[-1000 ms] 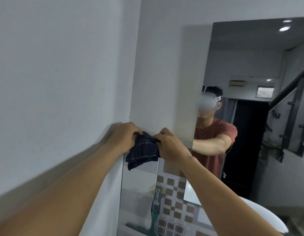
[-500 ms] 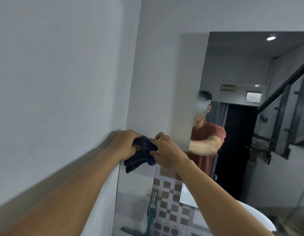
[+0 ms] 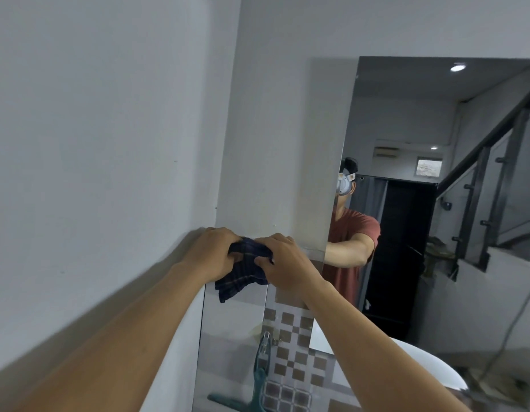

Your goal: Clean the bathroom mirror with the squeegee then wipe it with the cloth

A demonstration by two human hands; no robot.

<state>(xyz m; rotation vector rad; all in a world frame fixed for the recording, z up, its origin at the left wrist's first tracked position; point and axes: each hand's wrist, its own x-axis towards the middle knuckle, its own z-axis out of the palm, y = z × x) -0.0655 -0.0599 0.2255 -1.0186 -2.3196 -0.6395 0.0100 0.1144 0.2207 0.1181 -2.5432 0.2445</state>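
A dark blue checked cloth (image 3: 243,270) is bunched between my two hands in front of the wall corner. My left hand (image 3: 216,251) grips its left side and my right hand (image 3: 283,260) grips its right side, and a loose corner hangs below. The mirror (image 3: 406,114) fills the right half of the view and reflects a person in a red shirt. A green squeegee (image 3: 259,379) shows at the bottom, its handle leaning upright and its blade low; I cannot tell whether it is real or a reflection.
A white wall (image 3: 94,144) runs along the left and meets the corner. Brown and white checked tiles (image 3: 293,346) lie below my right arm. A white basin rim (image 3: 430,367) curves at the lower right. The mirror reflects a staircase railing (image 3: 480,173).
Both hands have bunched the cloth tighter, so less of it hangs down. The view has shifted and shows more of the mirror's top edge.
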